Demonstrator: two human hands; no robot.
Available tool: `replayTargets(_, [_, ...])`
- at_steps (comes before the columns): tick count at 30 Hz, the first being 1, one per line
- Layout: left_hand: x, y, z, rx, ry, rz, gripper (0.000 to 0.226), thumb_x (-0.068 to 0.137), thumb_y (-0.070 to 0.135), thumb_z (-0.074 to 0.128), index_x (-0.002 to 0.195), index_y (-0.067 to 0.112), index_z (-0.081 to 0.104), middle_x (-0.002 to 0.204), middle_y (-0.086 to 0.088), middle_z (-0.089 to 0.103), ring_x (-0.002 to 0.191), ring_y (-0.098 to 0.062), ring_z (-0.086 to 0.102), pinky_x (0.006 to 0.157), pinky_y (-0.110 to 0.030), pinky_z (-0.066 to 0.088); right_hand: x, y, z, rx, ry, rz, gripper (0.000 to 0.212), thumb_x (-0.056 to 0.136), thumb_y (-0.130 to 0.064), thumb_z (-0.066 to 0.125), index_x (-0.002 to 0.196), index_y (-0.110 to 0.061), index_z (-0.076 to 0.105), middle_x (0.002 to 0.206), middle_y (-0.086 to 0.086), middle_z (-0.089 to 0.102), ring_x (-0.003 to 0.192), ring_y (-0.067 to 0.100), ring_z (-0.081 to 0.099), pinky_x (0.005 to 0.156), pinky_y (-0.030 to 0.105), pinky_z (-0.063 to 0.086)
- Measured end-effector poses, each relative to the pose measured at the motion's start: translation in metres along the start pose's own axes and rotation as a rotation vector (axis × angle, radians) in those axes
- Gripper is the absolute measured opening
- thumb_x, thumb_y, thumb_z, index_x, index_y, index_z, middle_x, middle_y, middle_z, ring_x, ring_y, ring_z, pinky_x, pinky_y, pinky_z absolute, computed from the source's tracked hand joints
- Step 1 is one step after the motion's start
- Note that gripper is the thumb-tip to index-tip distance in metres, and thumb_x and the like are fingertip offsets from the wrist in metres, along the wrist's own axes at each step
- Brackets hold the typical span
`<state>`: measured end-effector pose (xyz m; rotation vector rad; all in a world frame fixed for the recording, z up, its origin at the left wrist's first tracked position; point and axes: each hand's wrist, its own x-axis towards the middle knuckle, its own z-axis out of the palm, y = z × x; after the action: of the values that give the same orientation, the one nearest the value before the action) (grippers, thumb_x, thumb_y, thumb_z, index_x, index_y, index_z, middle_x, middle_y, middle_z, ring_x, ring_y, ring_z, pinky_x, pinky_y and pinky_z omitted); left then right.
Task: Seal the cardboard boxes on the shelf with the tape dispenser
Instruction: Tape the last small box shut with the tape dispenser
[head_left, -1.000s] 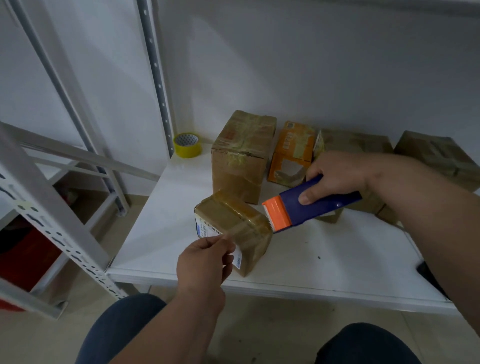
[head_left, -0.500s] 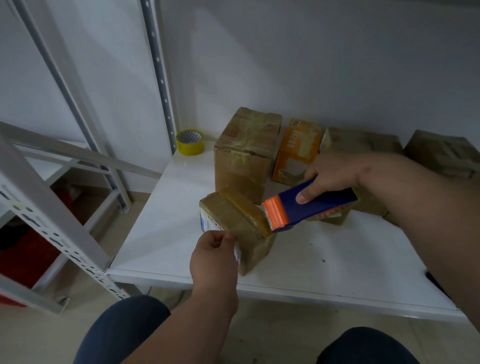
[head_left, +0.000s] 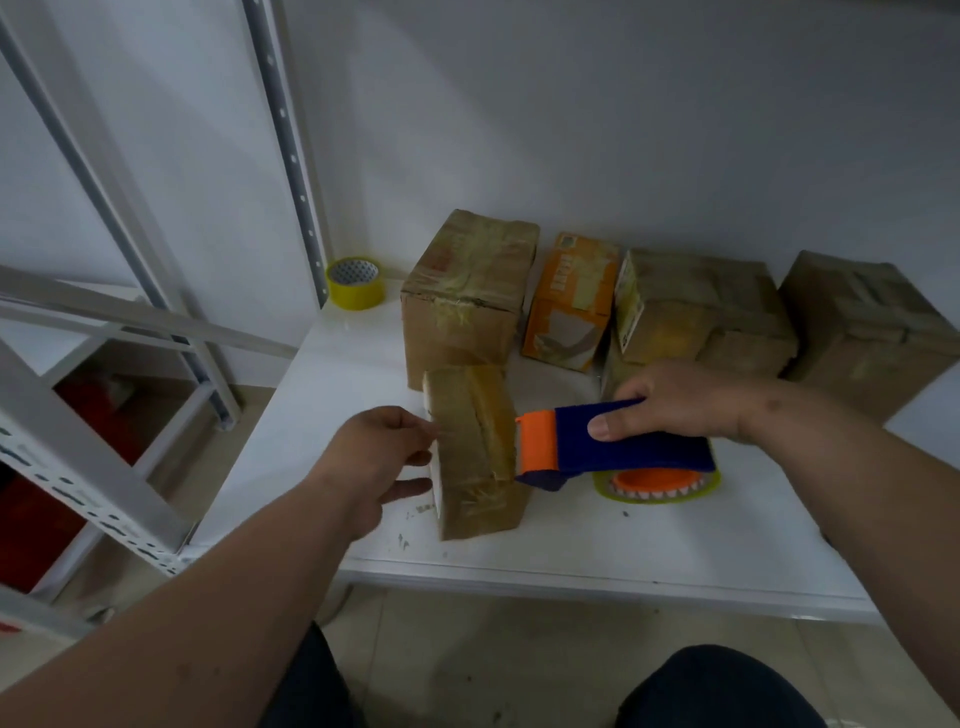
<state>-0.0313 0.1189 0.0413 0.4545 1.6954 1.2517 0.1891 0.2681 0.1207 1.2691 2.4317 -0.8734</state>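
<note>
Now centre frame: small cardboard box (head_left: 475, 449), standing near the front edge of the white shelf (head_left: 649, 540), top and near face already glossy with tape. Turned with one end to the left and one to the right, presumably so the strip can run end to end.

Braced at its left end by the left hand (head_left: 382, 457), fingers fairly straight and spread against the pale end face, nothing gripped; likely placed there to stop the box sliding when the dispenser pushes from the other side.

Met at its right end by the orange nose of the tape dispenser (head_left: 613, 447), touching or all but touching the box's upper right edge. Blue body held level, tape roll hanging below, close over the shelf. Wrapped round that body: the right hand (head_left: 675, 402), thumb along the near side, fingers over the top, a firm hold suited to pressing and tearing. Whether a strip is attached at this instant cannot be told.

Further back, toward the upper middle and right of the frame: larger brown box (head_left: 467, 296) directly behind, orange carton (head_left: 569, 304), two more taped brown boxes (head_left: 696, 306) (head_left: 867, 327), ranged along the wall. At upper left of the shelf, beside the upright post (head_left: 291, 156), spare yellow tape roll (head_left: 356, 283), well apart from the work.
</note>
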Motion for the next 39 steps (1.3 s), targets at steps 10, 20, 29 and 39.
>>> replayTargets(10, [-0.008,0.012,-0.006,0.093,-0.042,0.122,0.007,0.092,0.005,0.062,0.089,0.002,0.067,0.078,-0.01,0.058,0.071,-0.019,0.057,0.077,-0.043,0.061,-0.036,0.021,-0.01,0.239,0.208,-0.178,0.07,0.062,-0.079,0.062,0.082,-0.012,0.07,0.073,0.006,0.072,0.066,0.021,0.069,0.058,0.025,0.047])
replayTargets(20, [-0.012,0.011,0.0,0.103,-0.153,-0.027,0.014,0.09,0.0,0.064,0.102,-0.007,0.065,0.077,-0.012,0.053,0.07,-0.02,0.05,0.077,-0.042,0.061,-0.034,0.038,0.009,0.308,0.007,-0.056,0.08,0.04,-0.087,0.066,0.079,-0.017,0.071,0.073,0.004,0.073,0.064,0.017,0.069,0.06,0.025,0.049])
replayTargets(29, [-0.017,-0.009,0.006,0.082,-0.187,-0.037,0.011,0.091,0.004,0.064,0.097,-0.005,0.068,0.063,-0.008,0.044,0.066,-0.019,0.047,0.084,-0.035,0.057,-0.034,0.027,0.007,0.152,-0.084,0.062,0.075,0.057,-0.081,0.061,0.088,-0.014,0.071,0.078,0.003,0.074,0.071,0.019,0.07,0.065,0.027,0.05])
replayTargets(39, [-0.021,-0.004,0.007,0.234,-0.273,-0.041,0.013,0.093,0.001,0.059,0.102,-0.007,0.065,0.064,-0.005,0.05,0.071,-0.021,0.049,0.082,-0.031,0.058,-0.024,0.046,0.013,0.756,-0.314,0.403,0.06,0.058,-0.047,0.087,0.096,-0.003,0.073,0.086,0.011,0.065,0.067,0.018,0.056,0.065,0.027,0.043])
